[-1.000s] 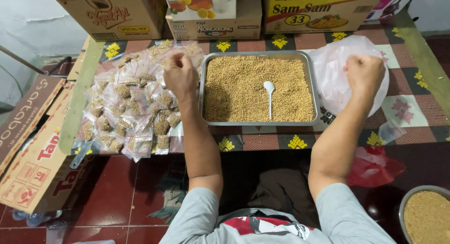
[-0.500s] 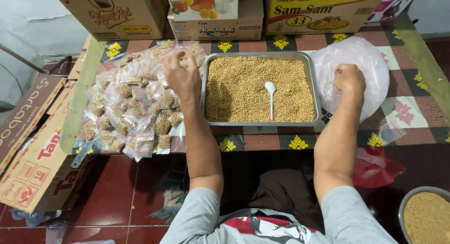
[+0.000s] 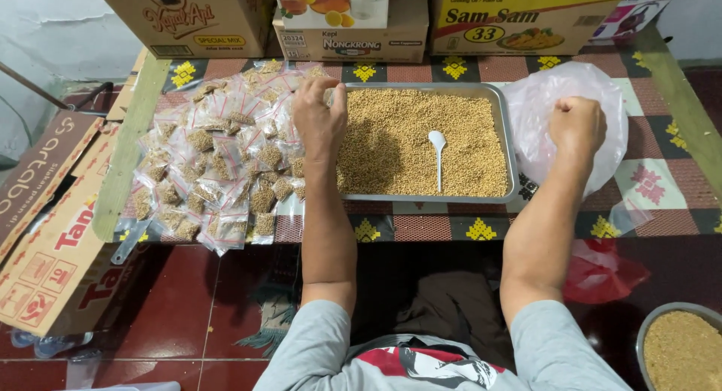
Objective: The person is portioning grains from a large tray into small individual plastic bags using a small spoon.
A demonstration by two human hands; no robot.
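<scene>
The left hand [image 3: 320,120], its grip loosely open, rests at the metal tray's [image 3: 508,147] left rim beside the small filled packets [image 3: 218,165]. The right hand [image 3: 576,126] is fisted on the clear plastic bag [image 3: 541,105], right of the tray. Boxes [image 3: 338,22] line the bench's [image 3: 662,180] far edge. Since half a second ago, the left hand shifted toward the tray.

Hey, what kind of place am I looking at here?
Probably a home packing spot for small goods: a metal tray of brown grains with a white spoon, a heap of small filled plastic packets, and cardboard cartons around a patterned table.
</scene>
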